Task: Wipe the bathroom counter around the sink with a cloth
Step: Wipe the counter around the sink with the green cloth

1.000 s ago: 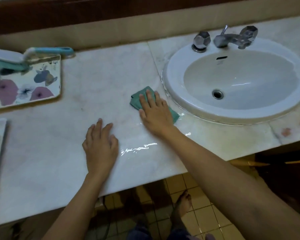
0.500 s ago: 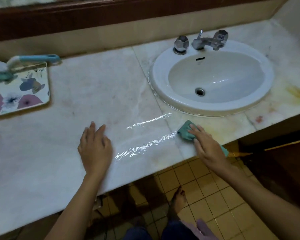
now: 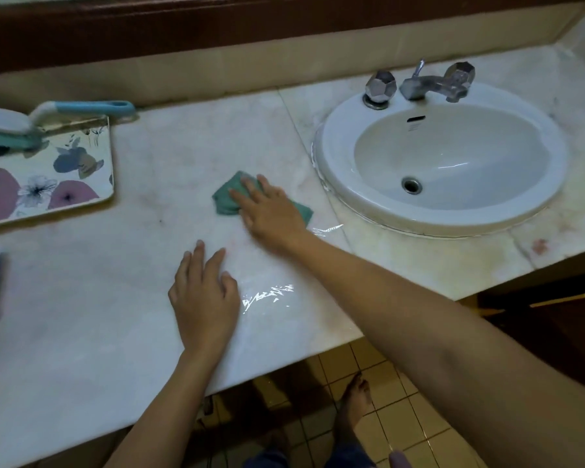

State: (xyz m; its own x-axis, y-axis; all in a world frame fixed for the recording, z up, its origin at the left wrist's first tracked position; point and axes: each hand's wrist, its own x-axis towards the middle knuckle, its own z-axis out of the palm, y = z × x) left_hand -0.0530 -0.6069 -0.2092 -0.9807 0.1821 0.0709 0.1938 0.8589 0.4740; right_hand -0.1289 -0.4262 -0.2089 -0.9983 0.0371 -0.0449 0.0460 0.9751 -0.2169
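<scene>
- A green cloth is pressed flat onto the pale marble worktop by the right hand. The grip is spread, with straight fingers laid over the cloth, and nothing is pinched.
- The cloth is found left of the white sink, near its rim but apart from it, about midway between the near and far edges of the worktop. Its left part and one right corner are seen past the hand.
- The left hand is laid palm down on the worktop, nearer than the cloth and slightly to its left. Its grip is spread and relaxed, and nothing is held.
- Wet streaks are seen shining just right of the left hand, and another is seen beside the right wrist.
- The sink is set into the right part of the worktop, with a chrome tap and two faceted knobs at its far rim.
- A flowered tray is placed at the far left, and a brush with a blue and white handle is laid across its far edge.
- A tiled floor and a bare foot are seen below the near edge.
</scene>
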